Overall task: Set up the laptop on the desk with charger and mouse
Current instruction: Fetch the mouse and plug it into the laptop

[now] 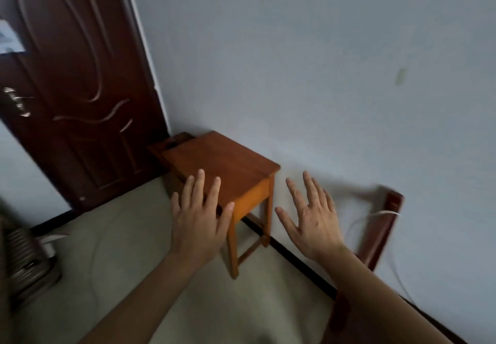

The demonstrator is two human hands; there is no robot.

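Both hands spread open and empty, left hand [200, 219], right hand [312, 221], above small wooden desk [228, 164], bare top

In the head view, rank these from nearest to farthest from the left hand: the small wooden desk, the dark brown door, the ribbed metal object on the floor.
1. Small orange-brown wooden desk: directly beneath the left hand, against the wall.
2. Ribbed grey metal object: far left, on the floor.
3. Dark brown panelled door: upper left, behind the desk.
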